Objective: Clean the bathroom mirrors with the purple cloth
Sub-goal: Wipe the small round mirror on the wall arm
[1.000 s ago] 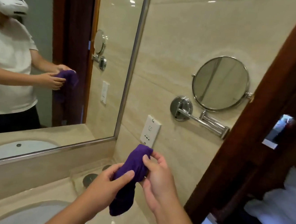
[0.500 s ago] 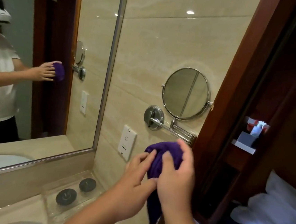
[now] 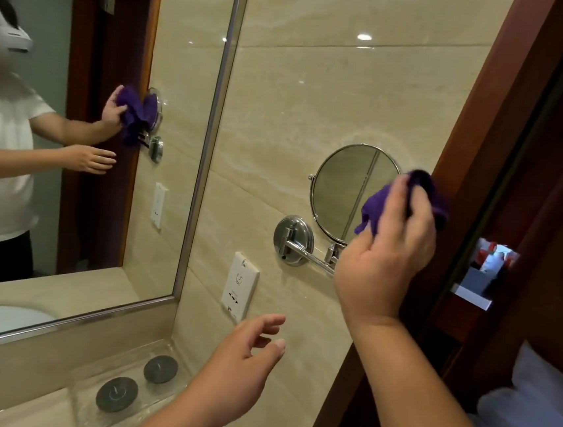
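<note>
Your right hand (image 3: 386, 258) grips the bunched purple cloth (image 3: 375, 205) at the round chrome-rimmed wall mirror (image 3: 340, 191), on the rim nearest that hand. Flatten it and sweep across the glass (your left hand (image 3: 241, 364), open and empty below, could steady the frame).

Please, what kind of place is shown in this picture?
Most likely a hotel bathroom: a large wall mirror above a beige counter, a round swing-arm mirror on the tiled wall, and what look like white pillows just past the wooden doorframe.

left hand (image 3: 238, 364): low, loosely spread | right hand (image 3: 382, 257): raised, seemingly gripping
</note>
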`<move>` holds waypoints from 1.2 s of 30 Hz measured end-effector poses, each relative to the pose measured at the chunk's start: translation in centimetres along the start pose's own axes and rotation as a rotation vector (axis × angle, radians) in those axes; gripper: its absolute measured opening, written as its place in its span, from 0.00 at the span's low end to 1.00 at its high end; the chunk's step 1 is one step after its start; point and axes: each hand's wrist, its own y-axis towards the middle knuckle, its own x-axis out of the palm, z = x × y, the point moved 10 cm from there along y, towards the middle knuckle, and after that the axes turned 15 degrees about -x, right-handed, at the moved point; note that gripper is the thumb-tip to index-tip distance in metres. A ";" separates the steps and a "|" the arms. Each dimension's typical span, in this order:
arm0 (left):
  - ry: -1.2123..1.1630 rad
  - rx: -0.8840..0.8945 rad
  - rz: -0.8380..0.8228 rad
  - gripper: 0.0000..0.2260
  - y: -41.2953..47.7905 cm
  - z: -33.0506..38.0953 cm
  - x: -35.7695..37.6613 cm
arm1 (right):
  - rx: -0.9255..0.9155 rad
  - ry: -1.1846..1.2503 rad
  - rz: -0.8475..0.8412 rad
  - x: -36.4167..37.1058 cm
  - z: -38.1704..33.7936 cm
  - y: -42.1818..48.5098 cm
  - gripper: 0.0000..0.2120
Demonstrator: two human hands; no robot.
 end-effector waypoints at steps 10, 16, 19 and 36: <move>-0.066 0.078 0.105 0.15 2.9 4.5 -0.9 | -0.842 -0.253 -1.196 15.6 -2.4 -2.5 0.30; -0.071 0.069 0.115 0.13 2.9 4.1 -1.8 | -0.706 -0.446 -1.001 15.1 0.1 4.9 0.33; -0.075 0.056 0.109 0.13 2.4 3.9 -2.0 | -0.958 -0.344 -1.167 16.0 -2.7 0.9 0.27; -0.069 0.078 0.184 0.12 -0.1 4.2 -4.8 | -0.613 -0.427 -1.072 12.5 0.8 2.1 0.32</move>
